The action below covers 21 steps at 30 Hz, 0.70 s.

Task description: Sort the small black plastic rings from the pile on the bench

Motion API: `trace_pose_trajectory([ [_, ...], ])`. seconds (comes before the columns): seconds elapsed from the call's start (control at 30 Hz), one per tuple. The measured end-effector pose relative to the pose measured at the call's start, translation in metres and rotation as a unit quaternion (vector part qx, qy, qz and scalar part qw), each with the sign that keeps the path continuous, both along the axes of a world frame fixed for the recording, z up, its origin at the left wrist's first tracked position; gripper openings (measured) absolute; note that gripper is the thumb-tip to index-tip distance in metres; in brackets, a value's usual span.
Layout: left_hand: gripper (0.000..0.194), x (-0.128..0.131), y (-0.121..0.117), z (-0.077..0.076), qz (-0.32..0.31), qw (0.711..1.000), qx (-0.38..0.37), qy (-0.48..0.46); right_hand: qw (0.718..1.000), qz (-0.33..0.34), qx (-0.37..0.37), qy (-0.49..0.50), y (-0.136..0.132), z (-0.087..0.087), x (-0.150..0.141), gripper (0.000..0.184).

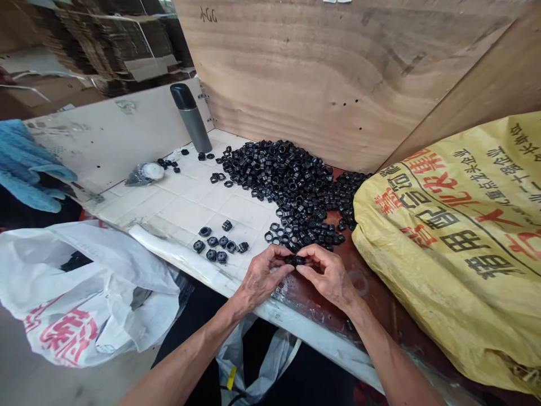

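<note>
Between the fingertips of both hands is a small black plastic part (295, 260), pinched from either side just above the table's front edge. My left hand (267, 273) is closed on its left end, and my right hand (324, 275) on its right end. The fingers cover much of the part, so I cannot tell whether it is one piece or two. Right behind the hands spreads a big heap of black plastic rings (291, 180). Several thicker black round parts (222, 241) lie in a loose group to the left of my left hand.
A yellow woven sack (448, 248) bulges over the right side. A dark grey flask (192, 118) stands at the back left, near a small clear plastic bag (146, 173). Wooden boards (321, 67) wall the back. A white plastic bag (93, 282) hangs at the front left.
</note>
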<state>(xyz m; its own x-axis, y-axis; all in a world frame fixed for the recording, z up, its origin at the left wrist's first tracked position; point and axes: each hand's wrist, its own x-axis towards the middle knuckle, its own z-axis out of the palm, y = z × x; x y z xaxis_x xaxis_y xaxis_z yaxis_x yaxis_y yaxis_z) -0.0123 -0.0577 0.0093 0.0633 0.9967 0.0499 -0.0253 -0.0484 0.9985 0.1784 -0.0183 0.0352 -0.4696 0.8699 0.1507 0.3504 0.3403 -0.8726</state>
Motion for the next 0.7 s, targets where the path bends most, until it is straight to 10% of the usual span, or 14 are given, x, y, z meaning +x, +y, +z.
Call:
trace_pose_trajectory([
  [0.7,0.022,-0.003,0.001,-0.001,0.013,0.999,0.036,0.016,0.998,-0.020,0.050,0.029,0.001,-0.005,-0.003,0.020],
])
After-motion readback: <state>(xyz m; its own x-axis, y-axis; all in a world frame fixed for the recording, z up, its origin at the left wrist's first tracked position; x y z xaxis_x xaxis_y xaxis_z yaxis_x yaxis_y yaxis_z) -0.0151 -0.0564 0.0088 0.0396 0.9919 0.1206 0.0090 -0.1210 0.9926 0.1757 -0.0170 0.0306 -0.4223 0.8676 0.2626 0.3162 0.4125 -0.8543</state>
